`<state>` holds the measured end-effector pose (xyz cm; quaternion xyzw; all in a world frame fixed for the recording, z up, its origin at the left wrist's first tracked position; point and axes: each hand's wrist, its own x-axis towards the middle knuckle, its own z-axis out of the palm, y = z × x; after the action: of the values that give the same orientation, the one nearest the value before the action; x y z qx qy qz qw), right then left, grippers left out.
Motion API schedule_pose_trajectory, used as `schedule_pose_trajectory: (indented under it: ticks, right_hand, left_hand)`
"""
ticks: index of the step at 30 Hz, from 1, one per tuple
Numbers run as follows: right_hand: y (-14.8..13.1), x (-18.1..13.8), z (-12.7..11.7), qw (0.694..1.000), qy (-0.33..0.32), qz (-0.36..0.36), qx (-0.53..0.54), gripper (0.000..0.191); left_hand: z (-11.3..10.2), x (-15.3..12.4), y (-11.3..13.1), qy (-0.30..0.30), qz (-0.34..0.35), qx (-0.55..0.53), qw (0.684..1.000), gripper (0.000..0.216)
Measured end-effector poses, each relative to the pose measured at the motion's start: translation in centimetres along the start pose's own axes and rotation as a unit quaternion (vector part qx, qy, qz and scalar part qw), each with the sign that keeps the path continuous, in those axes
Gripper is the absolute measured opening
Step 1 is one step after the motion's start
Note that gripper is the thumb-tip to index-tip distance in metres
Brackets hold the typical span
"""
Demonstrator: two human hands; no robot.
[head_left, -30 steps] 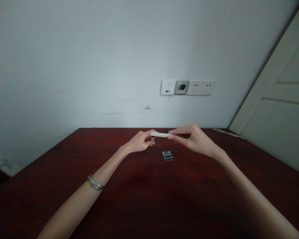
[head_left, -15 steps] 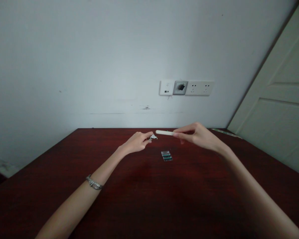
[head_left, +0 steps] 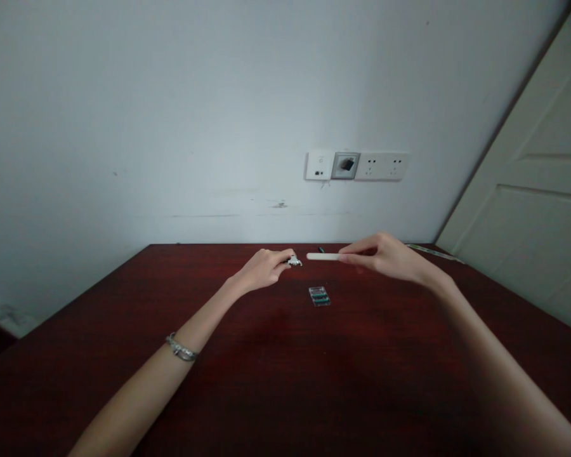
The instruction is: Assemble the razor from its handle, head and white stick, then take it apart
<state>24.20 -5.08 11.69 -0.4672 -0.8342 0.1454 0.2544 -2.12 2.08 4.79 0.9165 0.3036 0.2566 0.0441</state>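
Observation:
My left hand (head_left: 265, 268) hovers over the dark red table (head_left: 276, 368) near its far edge, fingers pinched on a small silvery razor head (head_left: 294, 260). A little to the right, my right hand (head_left: 390, 257) pinches one end of a slim white handle (head_left: 322, 256), which lies level and points at the razor head. A small gap separates the two parts. Below the gap, a small clear pack of teal blade cartridges (head_left: 319, 296) lies flat on the table. A silver bracelet (head_left: 181, 350) sits on my left wrist.
A white wall rises behind the table, with a row of sockets (head_left: 356, 165) above the hands. A pale door (head_left: 537, 209) stands at the right. A thin light strip (head_left: 433, 252) lies on the table's far right corner. A small dark object (head_left: 320, 249) rests behind the handle.
The silvery head and the white handle were together at first. They have come apart: my right hand drew the handle to the right, and my left hand kept the head.

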Motion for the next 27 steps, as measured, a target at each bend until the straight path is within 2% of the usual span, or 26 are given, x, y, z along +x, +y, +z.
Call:
schedule_pose_trajectory:
  ticks: [4, 9, 11, 16, 19, 24, 27]
  right_hand:
    - [-0.7, -0.2, 0.1, 0.999, 0.031, -0.014, -0.013, 0.041]
    - [-2.9, -0.1, 1.1, 0.998, -0.019, -0.06, -0.001, 0.037]
    - [-2.8, -0.1, 0.9, 0.998, -0.025, -0.059, -0.005, 0.036]
    - [-1.0, -0.5, -0.6, 0.999, 0.015, -0.021, -0.019, 0.035]
    - [-1.0, -0.6, -0.7, 1.0, 0.023, -0.017, -0.005, 0.036]
    - [-2.9, -0.3, 0.8, 0.998, -0.026, -0.051, 0.026, 0.038]
    - [-2.7, -0.2, 0.7, 0.997, -0.034, -0.061, 0.021, 0.036]
  left_hand:
    - [-0.1, 0.0, 0.0, 0.0, 0.002, 0.0, 1.0, 0.02]
    - [-0.1, 0.2, 0.5, -0.008, 0.007, 0.02, 1.0, 0.023]
    - [-0.2, 0.2, 0.6, -0.003, 0.011, 0.025, 1.0, 0.024]
    - [-0.5, 0.1, 0.5, 0.018, 0.028, 0.014, 0.999, 0.023]
    - [-0.5, 0.1, 0.6, 0.022, 0.027, 0.016, 0.999, 0.023]
    - [-0.4, 0.2, 1.0, 0.01, 0.029, 0.036, 0.999, 0.023]
    - [-0.4, 0.2, 1.0, 0.013, 0.047, 0.053, 0.997, 0.024]
